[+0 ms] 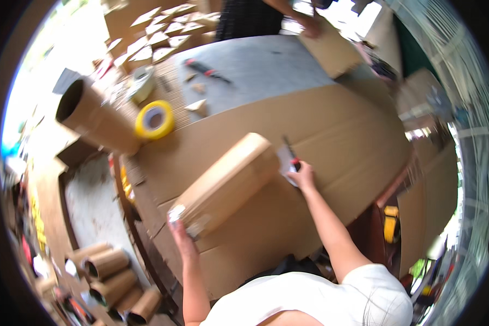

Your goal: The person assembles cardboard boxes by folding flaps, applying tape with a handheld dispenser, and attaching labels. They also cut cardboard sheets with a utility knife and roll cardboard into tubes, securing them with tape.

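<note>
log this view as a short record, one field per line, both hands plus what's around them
left hand: left hand gripping the near end of a long cardboard box
right hand: right hand around a red-and-black tool, beside a pale sheet; exact tool type blurred
work surface: brown cardboard sheet over part of a grey tabletop
far left of box: yellow tape roll, wide cardboard tube
other person: another person's hand on a cardboard piece, across the tabletop
</note>
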Available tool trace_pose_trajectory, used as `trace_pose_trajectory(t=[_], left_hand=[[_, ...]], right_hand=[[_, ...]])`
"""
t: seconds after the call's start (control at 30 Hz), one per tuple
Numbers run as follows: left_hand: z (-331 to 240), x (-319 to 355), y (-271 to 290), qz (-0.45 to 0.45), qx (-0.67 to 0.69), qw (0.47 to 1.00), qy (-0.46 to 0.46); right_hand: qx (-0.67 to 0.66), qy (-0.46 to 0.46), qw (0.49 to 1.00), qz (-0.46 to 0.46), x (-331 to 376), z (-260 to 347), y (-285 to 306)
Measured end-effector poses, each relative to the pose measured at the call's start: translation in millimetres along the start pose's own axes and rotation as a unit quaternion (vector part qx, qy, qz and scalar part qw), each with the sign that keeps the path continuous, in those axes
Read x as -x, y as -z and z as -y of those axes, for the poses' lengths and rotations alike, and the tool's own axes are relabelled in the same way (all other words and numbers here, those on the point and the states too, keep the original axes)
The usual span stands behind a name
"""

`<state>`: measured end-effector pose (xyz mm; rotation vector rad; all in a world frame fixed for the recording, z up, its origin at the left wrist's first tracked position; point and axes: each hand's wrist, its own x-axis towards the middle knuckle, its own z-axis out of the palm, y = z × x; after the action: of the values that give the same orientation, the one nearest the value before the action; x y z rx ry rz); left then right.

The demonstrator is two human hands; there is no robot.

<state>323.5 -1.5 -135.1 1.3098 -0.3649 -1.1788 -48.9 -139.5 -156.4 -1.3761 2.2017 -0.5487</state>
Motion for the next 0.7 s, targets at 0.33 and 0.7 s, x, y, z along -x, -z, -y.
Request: trace_pose_trajectory(t=[0.33, 0.7], left_hand=[[-21, 3, -8, -0.039, -0.038, 0.99, 0.127], [-28, 5, -18, -0.05, -0.089, 0.991, 0.091]], right_hand=[[0.081, -0.142, 0.887, -0.433, 106, -155, 126], [0.477, -0.297, 0.741, -0.368, 96, -273, 335]])
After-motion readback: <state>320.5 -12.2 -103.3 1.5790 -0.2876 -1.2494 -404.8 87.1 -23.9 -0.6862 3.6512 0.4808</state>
